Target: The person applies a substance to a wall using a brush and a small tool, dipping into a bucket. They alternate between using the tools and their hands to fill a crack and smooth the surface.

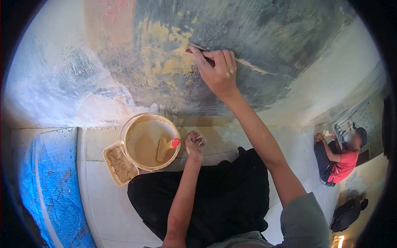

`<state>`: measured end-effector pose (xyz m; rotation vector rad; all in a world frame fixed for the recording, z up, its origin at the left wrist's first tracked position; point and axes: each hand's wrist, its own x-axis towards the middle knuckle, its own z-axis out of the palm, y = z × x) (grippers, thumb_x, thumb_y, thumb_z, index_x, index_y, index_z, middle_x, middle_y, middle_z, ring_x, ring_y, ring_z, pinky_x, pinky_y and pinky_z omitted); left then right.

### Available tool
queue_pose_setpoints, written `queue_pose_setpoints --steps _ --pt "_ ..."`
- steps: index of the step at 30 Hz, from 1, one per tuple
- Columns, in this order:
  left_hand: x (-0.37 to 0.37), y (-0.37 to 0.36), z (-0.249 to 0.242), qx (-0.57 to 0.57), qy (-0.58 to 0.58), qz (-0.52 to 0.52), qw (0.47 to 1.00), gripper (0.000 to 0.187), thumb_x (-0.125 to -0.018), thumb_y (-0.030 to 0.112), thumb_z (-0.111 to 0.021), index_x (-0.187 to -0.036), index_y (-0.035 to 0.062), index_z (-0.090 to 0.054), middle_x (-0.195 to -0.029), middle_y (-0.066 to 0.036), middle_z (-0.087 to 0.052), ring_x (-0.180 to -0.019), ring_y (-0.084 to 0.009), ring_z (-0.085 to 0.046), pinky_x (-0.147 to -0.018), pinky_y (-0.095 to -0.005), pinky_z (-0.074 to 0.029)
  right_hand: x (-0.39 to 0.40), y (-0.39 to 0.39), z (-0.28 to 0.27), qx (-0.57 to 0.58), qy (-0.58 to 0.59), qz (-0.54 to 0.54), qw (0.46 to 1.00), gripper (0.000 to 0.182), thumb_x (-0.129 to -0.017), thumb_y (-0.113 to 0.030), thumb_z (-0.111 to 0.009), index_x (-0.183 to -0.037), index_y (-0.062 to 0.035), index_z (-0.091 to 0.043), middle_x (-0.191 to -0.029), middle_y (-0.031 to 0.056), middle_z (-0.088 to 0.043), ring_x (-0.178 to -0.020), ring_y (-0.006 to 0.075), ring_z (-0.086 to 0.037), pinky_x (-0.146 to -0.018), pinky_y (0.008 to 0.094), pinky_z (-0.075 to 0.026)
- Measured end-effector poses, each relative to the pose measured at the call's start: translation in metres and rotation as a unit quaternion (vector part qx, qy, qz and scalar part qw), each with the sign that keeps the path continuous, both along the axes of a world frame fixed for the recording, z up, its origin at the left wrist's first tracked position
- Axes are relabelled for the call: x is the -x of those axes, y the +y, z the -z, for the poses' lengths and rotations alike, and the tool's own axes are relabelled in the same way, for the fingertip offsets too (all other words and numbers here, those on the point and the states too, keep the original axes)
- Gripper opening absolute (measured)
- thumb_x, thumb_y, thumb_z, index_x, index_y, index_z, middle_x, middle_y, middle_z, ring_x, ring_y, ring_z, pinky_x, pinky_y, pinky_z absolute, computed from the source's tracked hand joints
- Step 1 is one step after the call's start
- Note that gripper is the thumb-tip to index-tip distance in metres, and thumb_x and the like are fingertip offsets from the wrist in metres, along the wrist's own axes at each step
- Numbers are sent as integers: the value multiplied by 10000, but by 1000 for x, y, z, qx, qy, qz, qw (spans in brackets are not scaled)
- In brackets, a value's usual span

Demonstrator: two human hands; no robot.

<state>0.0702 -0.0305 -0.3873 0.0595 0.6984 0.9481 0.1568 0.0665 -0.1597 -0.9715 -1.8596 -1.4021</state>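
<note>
My right hand (219, 72) is closed around a thin, flat scraper (198, 47), its edge against the patchy wall (256, 37). Much of the scraper is hidden by the fingers. Yellowish filler (167, 58) is smeared on the wall just left of that hand. My left hand (194, 142) hovers beside the bucket's right rim, empty, its fingers loosely curled and apart. The round bucket (131, 159) holds a tan, muddy liquid. Inside it leans a wide brush (165, 149) with a red-tipped handle.
A small tray of crumbly brown material (120, 165) sits against the bucket's left side. Blue sheeting (58, 182) covers the floor at far left. On the right, another person in a red shirt (345, 165) sits by the wall, near a dark bundle (347, 215).
</note>
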Motion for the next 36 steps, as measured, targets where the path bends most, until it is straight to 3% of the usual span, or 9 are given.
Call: queue_pose_setpoints --steps 7,9,13,15,19,24,28,30,36 --pt "2 3 0 21 11 -22 999 252 -811 256 -465 -1008 104 -505 -868 -24 -490 -730 -173 -471 -668 -327 -402 -28 -23 22 10 0 18 1000 396 -664 -32 -703 -1036 -169 -688 -751 -16 -480 -677 154 -490 -597 285 -378" --pt "0 0 -3 14 -5 3 1000 251 -810 250 -462 -1012 108 -503 -870 -23 -492 -734 -176 -470 -672 -331 -398 -18 -19 9 8 -18 14 1000 291 -722 -95 -678 -1003 -171 -696 -719 -25 -476 -671 137 -482 -614 293 -392" --pt "0 -3 -1 12 -13 2 1000 260 -796 228 -458 -1021 104 -497 -869 -26 -488 -733 -175 -465 -677 -333 -397 -12 -8 -1 -1 -34 18 999 300 -736 -97 -669 -1022 -186 -693 -731 -29 -471 -667 141 -476 -622 299 -386" --pt "5 0 4 13 -20 -14 1000 271 -774 202 -462 -1023 100 -496 -869 -28 -485 -730 -176 -459 -681 -334 -395 -27 -22 14 20 -7 23 1000 405 -687 -51 -700 -1064 -195 -674 -760 -23 -485 -666 146 -478 -610 305 -364" --pt "2 1 2 38 -3 -30 999 284 -757 188 -474 -1024 93 -496 -869 -29 -481 -725 -177 -453 -683 -335 -397 -45 -34 30 27 -17 59 998 401 -696 -64 -698 -1072 -201 -669 -759 -27 -489 -663 147 -474 -610 305 -358" --pt "-3 -10 -1 15 1 29 999 247 -755 175 -467 -986 98 -512 -868 -34 -495 -715 -177 -464 -685 -335 -406 -22 -12 -9 19 -30 13 999 368 -719 -70 -690 -1062 -201 -673 -755 -29 -497 -696 163 -487 -644 317 -362" --pt "3 -10 5 44 -25 13 999 243 -743 148 -458 -974 98 -516 -863 -34 -502 -707 -178 -469 -681 -333 -406 -45 -28 9 9 -23 26 999 370 -722 -55 -680 -1063 -198 -671 -780 -26 -507 -738 170 -496 -666 316 -365" --pt "2 -10 7 40 -4 2 999 251 -816 243 -443 -1022 114 -504 -882 -17 -503 -725 -159 -485 -670 -325 -401 -56 -36 18 12 -28 70 997 357 -765 -76 -643 -1092 -219 -660 -779 -26 -521 -711 143 -488 -657 322 -367" --pt "-5 -19 5 22 10 56 998 227 -831 256 -426 -989 124 -521 -869 -12 -502 -741 -156 -478 -671 -322 -400 -26 -8 0 18 -56 9 998 394 -710 -57 -683 -1061 -235 -672 -817 -35 -524 -749 165 -495 -694 317 -359"
